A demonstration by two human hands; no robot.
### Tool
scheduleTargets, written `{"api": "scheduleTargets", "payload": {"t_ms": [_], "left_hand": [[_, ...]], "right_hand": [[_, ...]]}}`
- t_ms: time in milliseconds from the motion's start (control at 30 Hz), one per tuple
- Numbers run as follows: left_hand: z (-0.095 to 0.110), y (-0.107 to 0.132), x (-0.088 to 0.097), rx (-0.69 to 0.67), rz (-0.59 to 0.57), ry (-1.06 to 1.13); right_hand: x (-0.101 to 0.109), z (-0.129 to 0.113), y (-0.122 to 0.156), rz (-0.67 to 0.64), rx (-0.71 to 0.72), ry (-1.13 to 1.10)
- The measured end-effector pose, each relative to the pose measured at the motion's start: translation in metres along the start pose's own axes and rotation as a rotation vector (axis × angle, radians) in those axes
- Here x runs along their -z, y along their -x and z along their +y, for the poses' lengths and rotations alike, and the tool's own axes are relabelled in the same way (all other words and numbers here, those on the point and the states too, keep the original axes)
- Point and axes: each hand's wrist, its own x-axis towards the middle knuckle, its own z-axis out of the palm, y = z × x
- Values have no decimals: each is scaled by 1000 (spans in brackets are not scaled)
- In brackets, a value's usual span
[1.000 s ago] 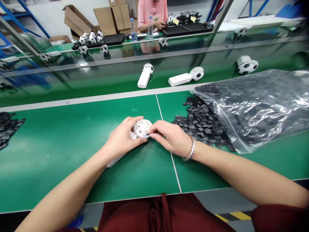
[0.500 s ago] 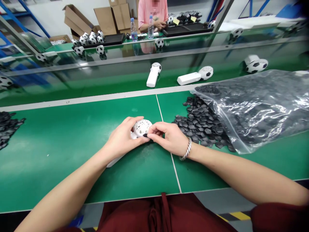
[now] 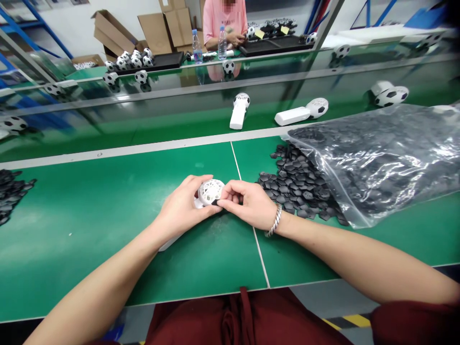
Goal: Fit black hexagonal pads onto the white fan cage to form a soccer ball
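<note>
Cupping fan head (image 3: 211, 190) inside closed L hand (image 3: 181, 208) grip; R hand (image 3: 247, 206) pinches black piece (image 3: 214, 202).

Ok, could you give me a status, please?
Left hand grips white lattice plastic fan. Right hand presses small black piece onto it. Black hexagon heap nearby, untouched.

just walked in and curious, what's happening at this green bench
A person is working with both bare hands at the green bench. The left hand grips a white fan by its ball-shaped grille head, while the right hand pinches a small black piece against that head. A pile of black pieces spills from a clear bag just to the right. Beyond, two more white fans lie on the belt, and another person sits across the line.
</note>
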Motion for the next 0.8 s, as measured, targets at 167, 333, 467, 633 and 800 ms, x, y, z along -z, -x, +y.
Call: {"api": "scheduleTargets", "payload": {"t_ms": [167,333,467,633,800], "left_hand": [[-1,-1,-2,-25,12,-23],[-1,-3,-3,-30,23,-53],[-1,-3,-4,-20,38,-56],[-3,-3,-4,-7,23,-42],[-6,-3,-4,-26,30,-26]], "right_hand": [[-1,3,1,20,87,62],[-1,6,1,31,129,108],[1,10,1,53,373,366],[1,14,-1,87,658,624],[7,12,-1,57,734,414]]}}
